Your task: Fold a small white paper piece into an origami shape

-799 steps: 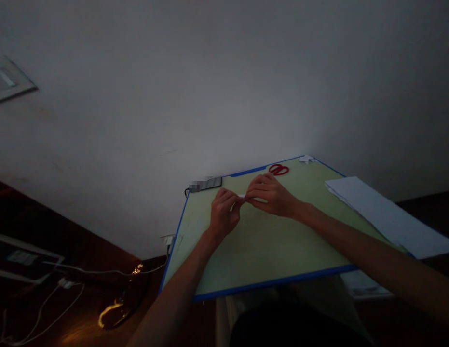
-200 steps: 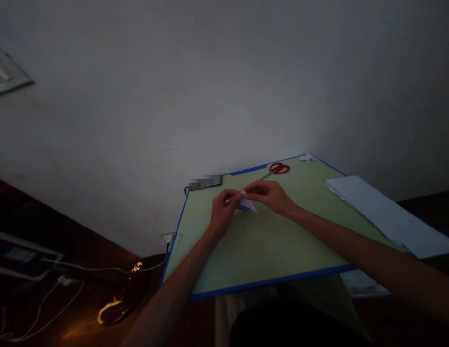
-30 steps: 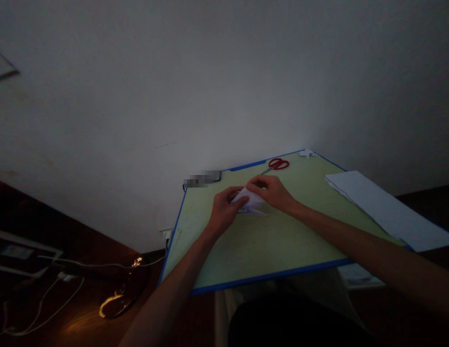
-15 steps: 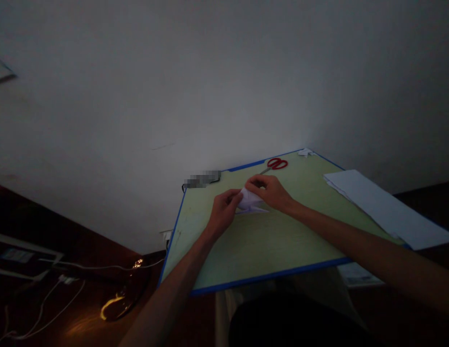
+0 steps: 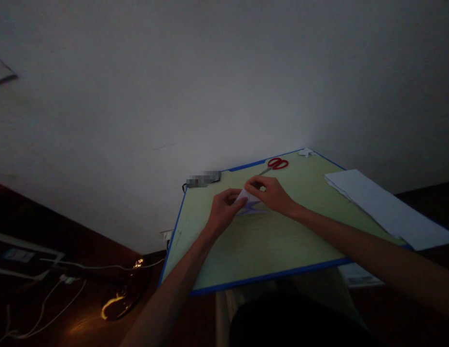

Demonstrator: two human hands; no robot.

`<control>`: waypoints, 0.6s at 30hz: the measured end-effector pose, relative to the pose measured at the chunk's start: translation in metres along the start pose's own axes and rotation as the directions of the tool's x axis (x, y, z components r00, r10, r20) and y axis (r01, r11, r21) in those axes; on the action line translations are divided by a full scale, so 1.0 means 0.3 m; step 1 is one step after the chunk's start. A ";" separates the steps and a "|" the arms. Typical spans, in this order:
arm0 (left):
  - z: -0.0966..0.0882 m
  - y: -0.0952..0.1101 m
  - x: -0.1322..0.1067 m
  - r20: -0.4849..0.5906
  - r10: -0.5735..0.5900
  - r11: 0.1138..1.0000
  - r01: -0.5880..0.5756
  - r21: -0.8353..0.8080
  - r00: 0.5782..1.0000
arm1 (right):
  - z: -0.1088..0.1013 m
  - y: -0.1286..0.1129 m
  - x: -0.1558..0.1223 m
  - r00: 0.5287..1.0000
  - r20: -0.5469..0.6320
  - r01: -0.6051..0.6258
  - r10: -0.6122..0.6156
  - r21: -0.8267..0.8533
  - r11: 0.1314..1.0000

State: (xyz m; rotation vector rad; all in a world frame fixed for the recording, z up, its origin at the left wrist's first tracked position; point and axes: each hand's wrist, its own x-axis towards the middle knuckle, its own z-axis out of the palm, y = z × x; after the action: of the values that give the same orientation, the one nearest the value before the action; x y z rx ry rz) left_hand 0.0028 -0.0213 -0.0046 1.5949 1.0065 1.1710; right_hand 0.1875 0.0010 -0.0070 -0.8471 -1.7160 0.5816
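Observation:
A small folded piece of white paper (image 5: pixel 250 197) is held between my two hands, a little above the middle of the table (image 5: pixel 267 246). My left hand (image 5: pixel 224 209) pinches its left side, with the thumb lying across the front. At the paper's top right, my right hand (image 5: pixel 267 193) is closed with thumb and index finger on the edge. Its lower part shows angled folds in purplish shadow. Just beyond my right hand lie scissors (image 5: pixel 278 164) with red handles, their blades pointing toward the hands.
A stack of white paper sheets (image 5: pixel 387 207) overhangs the table's right edge. Small folded paper pieces (image 5: pixel 306 152) lie at the far corner. A dark, pixelated object (image 5: pixel 204 179) sits at the back left, against the wall. White cables (image 5: pixel 101 266) run at the lower left.
My left thumb has moved right, farther across the front of the paper. The paper's visible shape has altered slightly; my right hand has barely moved.

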 end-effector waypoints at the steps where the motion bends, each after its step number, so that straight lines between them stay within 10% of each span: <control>1: -0.001 0.000 0.000 0.005 0.003 1.000 -0.003 0.004 1.000 | 0.000 -0.001 0.000 1.000 0.000 0.003 -0.003 -0.002 1.000; 18: -0.011 0.008 0.003 -0.007 0.110 0.969 -0.106 0.222 0.994 | -0.012 -0.006 0.008 0.997 0.059 0.048 -0.046 -0.034 0.998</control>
State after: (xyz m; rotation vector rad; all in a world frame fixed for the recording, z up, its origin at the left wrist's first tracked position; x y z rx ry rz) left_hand 0.0002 -0.0204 -0.0016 1.8362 1.1059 1.1817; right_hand 0.1902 0.0016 -0.0030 -0.8199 -1.7993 0.5504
